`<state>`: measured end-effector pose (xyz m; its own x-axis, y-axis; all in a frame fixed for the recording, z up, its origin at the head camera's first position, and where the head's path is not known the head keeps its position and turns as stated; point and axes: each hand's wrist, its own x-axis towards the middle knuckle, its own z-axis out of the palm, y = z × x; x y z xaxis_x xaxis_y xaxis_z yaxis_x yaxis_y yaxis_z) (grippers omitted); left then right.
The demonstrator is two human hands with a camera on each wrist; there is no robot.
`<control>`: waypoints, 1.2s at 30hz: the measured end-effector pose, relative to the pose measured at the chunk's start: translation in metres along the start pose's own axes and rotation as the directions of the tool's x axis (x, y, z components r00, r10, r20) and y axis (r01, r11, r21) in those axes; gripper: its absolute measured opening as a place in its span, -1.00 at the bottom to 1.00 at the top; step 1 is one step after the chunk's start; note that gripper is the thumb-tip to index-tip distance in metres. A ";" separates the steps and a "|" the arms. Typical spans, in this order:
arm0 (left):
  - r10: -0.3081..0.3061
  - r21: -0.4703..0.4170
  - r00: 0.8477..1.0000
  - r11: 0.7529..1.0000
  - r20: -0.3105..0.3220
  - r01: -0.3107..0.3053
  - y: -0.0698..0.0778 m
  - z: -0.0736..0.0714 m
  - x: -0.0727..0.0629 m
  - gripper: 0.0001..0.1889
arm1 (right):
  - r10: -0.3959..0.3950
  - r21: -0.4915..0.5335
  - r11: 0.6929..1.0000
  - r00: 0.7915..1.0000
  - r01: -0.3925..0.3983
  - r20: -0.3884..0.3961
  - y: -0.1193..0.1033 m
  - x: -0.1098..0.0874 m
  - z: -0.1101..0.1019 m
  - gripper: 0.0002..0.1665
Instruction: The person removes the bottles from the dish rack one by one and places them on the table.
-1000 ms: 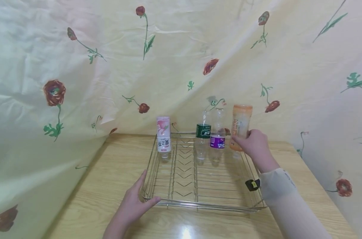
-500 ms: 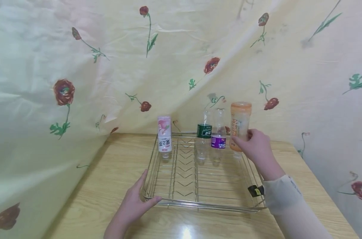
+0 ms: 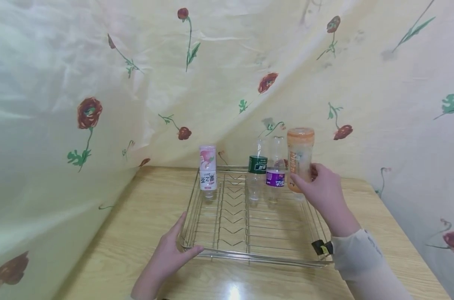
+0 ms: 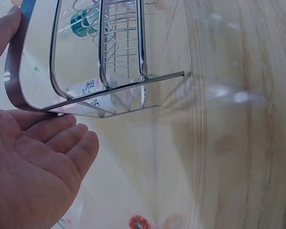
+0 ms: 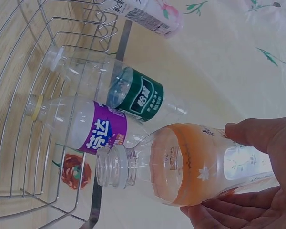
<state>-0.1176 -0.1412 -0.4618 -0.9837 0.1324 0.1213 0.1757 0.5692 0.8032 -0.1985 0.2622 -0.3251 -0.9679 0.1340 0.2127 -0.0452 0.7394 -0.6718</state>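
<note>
My right hand [image 3: 326, 189] holds a clear plastic bottle with an orange label [image 3: 300, 154] upside down over the wire rack's back right. In the right wrist view this bottle's uncapped neck [image 5: 115, 167] shows, close to a purple-labelled bottle [image 5: 105, 126]; thumb and fingers lie on opposite sides of its body. My left hand [image 3: 167, 254] touches the wire dish rack [image 3: 257, 258] at its front left corner, thumb along the front rim, fingers spread along the left side. In the left wrist view the fingers are loosely extended against the metal rim [image 4: 12, 78].
A green-labelled bottle [image 3: 258, 165] and the purple-labelled one stand inverted in the rack's back right part. An inverted pink-and-white bottle [image 3: 208, 168] stands at back left. The wooden table [image 3: 148, 196] meets a flowered cloth [image 3: 219, 96] behind. A black device [image 3: 318, 247] sits by the right sleeve.
My right hand has shifted the orange-labelled bottle slightly left, nearer the purple-labelled one, and its base end stands a little higher in view. The left hand stays on the rack corner.
</note>
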 end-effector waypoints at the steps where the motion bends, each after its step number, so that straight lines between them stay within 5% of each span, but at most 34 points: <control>1: -0.005 -0.001 1.000 1.000 0.002 0.005 0.000 0.000 0.000 0.17 | -0.007 0.001 1.000 1.000 0.007 -0.006 0.000 -0.001 0.000 -0.01; 20: 0.017 -0.014 1.000 1.000 0.006 -0.017 0.003 0.002 0.001 0.20 | -0.208 0.006 0.978 0.973 0.209 -0.097 0.007 -0.014 -0.006 -0.18; 36: -0.023 0.013 1.000 1.000 -0.002 0.023 0.004 -0.001 0.000 0.20 | -0.432 -0.013 0.901 0.896 0.433 -0.106 0.009 -0.017 -0.005 -0.32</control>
<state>-0.1164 -0.1393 -0.4579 -0.9876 0.1173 0.1039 0.1531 0.5825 0.7983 -0.1809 0.2702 -0.3315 -0.8212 -0.1293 0.5558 -0.4567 0.7330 -0.5042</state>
